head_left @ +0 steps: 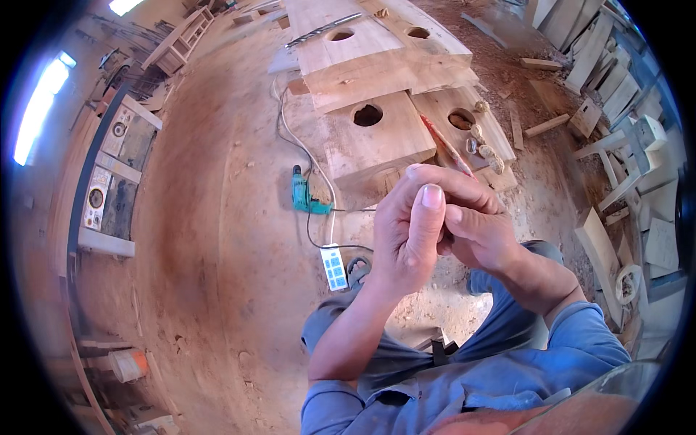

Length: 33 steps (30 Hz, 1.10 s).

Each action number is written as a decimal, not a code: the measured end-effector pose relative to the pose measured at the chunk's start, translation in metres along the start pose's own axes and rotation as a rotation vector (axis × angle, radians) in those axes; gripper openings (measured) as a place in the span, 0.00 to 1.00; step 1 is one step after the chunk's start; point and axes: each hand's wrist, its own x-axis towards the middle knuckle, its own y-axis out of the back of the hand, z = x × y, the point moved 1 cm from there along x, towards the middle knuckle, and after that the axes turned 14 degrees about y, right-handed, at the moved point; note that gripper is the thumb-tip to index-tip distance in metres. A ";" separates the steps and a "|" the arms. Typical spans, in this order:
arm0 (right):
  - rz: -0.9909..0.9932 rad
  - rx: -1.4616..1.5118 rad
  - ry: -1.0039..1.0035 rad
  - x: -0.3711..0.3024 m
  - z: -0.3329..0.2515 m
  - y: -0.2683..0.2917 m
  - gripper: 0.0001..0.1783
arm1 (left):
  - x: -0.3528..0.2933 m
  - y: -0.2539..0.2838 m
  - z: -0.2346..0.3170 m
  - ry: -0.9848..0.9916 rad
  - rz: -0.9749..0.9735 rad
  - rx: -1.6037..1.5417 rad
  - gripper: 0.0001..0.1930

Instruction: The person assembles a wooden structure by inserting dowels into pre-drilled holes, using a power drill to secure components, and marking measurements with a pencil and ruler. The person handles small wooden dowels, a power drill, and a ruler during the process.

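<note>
My left hand (407, 235) and my right hand (484, 230) are closed together in front of my chest, with both thumbs up. The fingers wrap round each other, so whatever may lie between the palms is hidden. Just beyond them stand thick wooden planks (384, 156) with round holes cut through. On the right-hand plank lies a narrow red stick-like tool (446, 141), its near end close behind my fingers. Beside it sit several knobbly tan pieces that look like peanuts in the shell (489, 156).
A teal power drill (307, 196) lies on the dirt floor, left of the planks. Near my foot is a white power strip (334, 268) with trailing cords. A long drill bit (322, 30) rests across the far planks. Wood offcuts (616, 87) are piled at right.
</note>
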 end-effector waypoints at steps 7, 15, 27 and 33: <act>-0.102 -0.069 0.208 -0.001 0.011 -0.012 0.38 | 0.005 0.001 -0.009 -0.326 0.080 0.211 0.13; -0.126 0.012 0.189 0.004 0.017 -0.013 0.35 | 0.005 0.005 -0.007 -0.437 0.186 0.284 0.15; -0.090 -0.072 0.229 0.013 0.025 -0.025 0.38 | 0.004 0.013 -0.015 -0.449 0.292 0.259 0.17; -0.106 -0.070 0.112 0.011 0.014 -0.012 0.30 | 0.002 0.020 -0.013 -0.229 0.037 0.105 0.25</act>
